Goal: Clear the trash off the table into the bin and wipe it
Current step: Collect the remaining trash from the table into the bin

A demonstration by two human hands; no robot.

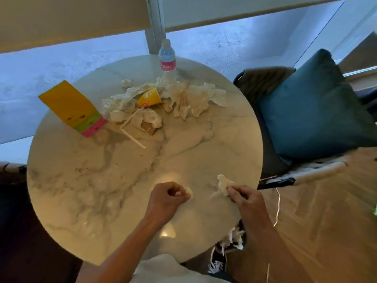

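A round marble table (98, 190) fills the view. My left hand (167, 198) is curled over the near part of the table and grips a small white scrap (189, 191). My right hand (243, 198) pinches a crumpled white tissue (222, 183) near the table's right edge. Further back lies a heap of crumpled tissues (183, 97) with a yellow paper cup (150, 97) tipped on its side among them. A yellow carton (73, 109) lies at the left, two white sticks (133, 137) lie beside it, and a water bottle (167, 56) stands at the far edge.
A bin holding white paper (234, 238) shows below the table's near right edge. A chair with a teal cushion (312, 107) stands to the right. A shoe (217, 262) and wooden floor (326, 221) are at the bottom right. A small brown cardboard piece (148, 127) lies by the tissues.
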